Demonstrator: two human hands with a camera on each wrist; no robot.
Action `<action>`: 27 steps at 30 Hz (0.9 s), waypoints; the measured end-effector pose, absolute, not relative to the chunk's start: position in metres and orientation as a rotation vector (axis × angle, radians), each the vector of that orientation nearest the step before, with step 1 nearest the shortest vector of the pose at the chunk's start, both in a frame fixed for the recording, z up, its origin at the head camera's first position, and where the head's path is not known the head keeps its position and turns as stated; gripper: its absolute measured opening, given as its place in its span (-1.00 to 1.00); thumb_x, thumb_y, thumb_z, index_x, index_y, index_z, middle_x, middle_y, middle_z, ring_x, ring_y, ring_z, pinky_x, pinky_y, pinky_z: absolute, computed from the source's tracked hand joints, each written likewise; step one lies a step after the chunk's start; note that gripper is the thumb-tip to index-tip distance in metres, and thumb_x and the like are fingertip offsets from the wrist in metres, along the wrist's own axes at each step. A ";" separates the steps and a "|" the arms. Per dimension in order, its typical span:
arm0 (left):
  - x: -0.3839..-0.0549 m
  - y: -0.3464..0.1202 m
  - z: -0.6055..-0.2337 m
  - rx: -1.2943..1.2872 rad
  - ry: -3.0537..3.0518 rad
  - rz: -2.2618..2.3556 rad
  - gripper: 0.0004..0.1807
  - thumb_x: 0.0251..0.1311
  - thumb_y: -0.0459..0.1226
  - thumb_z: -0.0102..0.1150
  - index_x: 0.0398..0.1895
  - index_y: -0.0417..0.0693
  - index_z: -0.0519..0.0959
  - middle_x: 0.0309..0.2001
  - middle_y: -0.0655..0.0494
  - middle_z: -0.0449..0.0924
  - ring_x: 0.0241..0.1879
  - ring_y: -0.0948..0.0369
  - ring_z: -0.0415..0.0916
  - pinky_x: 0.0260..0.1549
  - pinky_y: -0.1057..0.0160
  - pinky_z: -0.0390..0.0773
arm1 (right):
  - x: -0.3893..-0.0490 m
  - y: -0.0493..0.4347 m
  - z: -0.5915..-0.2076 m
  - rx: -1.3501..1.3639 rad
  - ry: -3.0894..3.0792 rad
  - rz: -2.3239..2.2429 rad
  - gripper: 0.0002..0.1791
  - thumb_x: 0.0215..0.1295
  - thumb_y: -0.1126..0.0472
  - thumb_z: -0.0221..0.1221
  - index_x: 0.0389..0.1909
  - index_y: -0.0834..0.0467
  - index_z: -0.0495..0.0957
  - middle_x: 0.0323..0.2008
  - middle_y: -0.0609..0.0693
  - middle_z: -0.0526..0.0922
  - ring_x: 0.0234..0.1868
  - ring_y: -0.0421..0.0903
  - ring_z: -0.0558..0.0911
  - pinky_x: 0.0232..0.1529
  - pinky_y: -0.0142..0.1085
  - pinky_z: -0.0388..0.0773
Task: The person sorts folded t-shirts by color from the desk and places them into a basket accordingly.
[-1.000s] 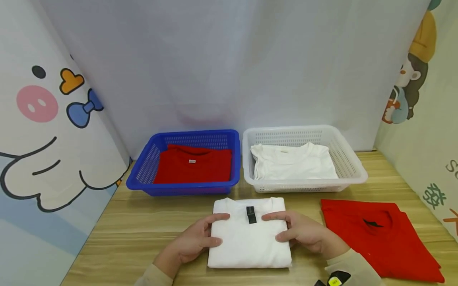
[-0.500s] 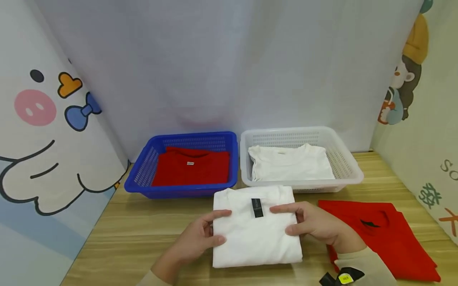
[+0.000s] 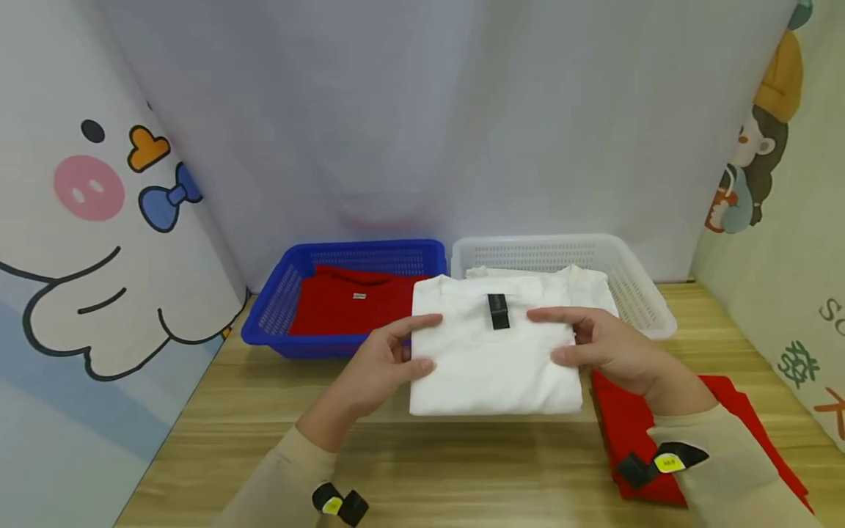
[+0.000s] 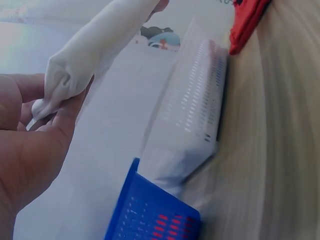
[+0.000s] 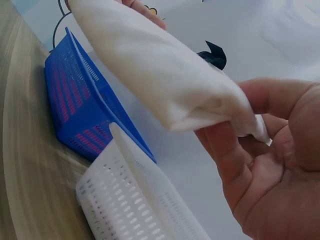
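Note:
A folded white T-shirt [image 3: 491,367] with a black neck label hangs above the table, held level between both hands. My left hand [image 3: 386,363] grips its left edge, thumb and index finger on top and the other fingers underneath. On the opposite edge my right hand [image 3: 610,352] pinches it the same way. Both wrist views show the shirt's folded side [image 4: 75,70] caught between thumb and fingers. In the head view the shirt overlaps the front of the white basket [image 3: 643,293], where another folded white shirt [image 3: 594,286] lies partly hidden.
Left of the white basket stands a blue basket [image 3: 264,330] with a folded red shirt [image 3: 343,308] inside. On the wooden table [image 3: 488,477], another folded red shirt [image 3: 634,447] lies at the right, partly under my right forearm. A pale curtain [image 3: 396,132] hangs behind the baskets.
Both hands have lifted the folded white T-shirt off the table and carried it forward and slightly right, toward the white basket. The baskets and the red shirts stay in place.

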State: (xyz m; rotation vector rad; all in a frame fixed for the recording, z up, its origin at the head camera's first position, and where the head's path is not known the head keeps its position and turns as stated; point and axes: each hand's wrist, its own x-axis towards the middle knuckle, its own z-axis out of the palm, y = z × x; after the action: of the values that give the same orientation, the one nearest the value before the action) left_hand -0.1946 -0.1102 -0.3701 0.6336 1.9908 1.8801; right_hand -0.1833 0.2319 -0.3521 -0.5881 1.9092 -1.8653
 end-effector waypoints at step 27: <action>-0.319 0.017 -0.348 0.128 1.948 2.188 -0.32 0.06 -0.69 -0.08 0.22 0.00 0.49 0.13 0.06 0.43 -0.05 0.16 0.41 -0.15 0.25 0.50 | -0.283 0.279 -0.336 0.041 1.870 -2.154 -0.35 0.46 0.36 -0.23 0.51 -0.12 0.01 0.48 -0.01 -0.16 0.03 -0.20 0.42 -0.13 -0.38 0.54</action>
State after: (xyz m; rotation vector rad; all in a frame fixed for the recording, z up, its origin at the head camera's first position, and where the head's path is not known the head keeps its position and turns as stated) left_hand -0.3185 0.0168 -0.3480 0.1282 1.9479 2.1885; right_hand -0.2826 0.2793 -0.3356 0.0414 1.8702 -2.1536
